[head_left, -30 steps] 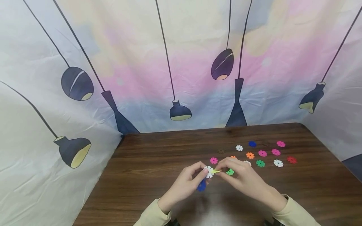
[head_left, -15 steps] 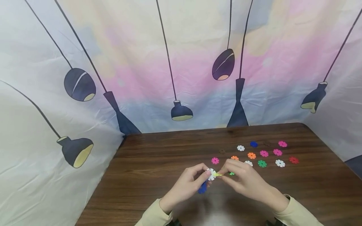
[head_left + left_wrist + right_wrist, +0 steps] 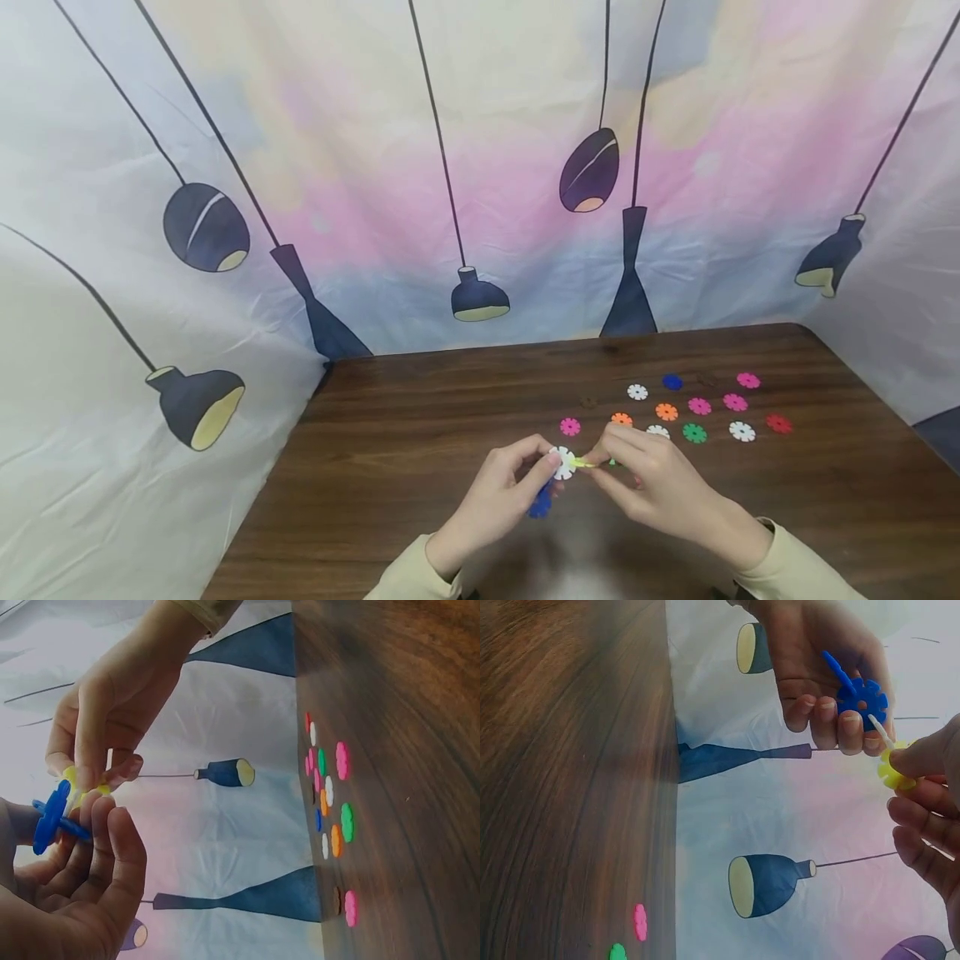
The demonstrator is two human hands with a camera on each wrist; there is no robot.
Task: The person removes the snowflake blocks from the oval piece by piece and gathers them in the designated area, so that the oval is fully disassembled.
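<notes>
My left hand [image 3: 498, 492] grips a small joined piece of notched snowflake discs, thumb on the white disc [image 3: 565, 463]. Below the fingers a blue disc [image 3: 540, 502] sticks out. In the right wrist view one blue disc [image 3: 864, 705] faces the camera, a second blue disc [image 3: 837, 671] is slotted crosswise to it, and the white disc [image 3: 880, 730] shows edge-on. My right hand [image 3: 663, 479] pinches a yellow disc [image 3: 581, 463] between thumb and fingertips, right at the white disc's edge. Both hands are above the table, part of the yellow disc hidden by fingers.
Loose discs lie on the wooden table [image 3: 390, 450] beyond my right hand, among them a pink disc [image 3: 570, 427], an orange disc [image 3: 666, 412], a dark green disc [image 3: 694, 432] and a red disc [image 3: 778, 423]. A printed cloth [image 3: 525, 208] hangs behind the table's back edge.
Both hands have shifted slightly down and right with the joined discs, the yellow disc staying at the white one's edge. My right hand now covers most of a green disc on the table.
</notes>
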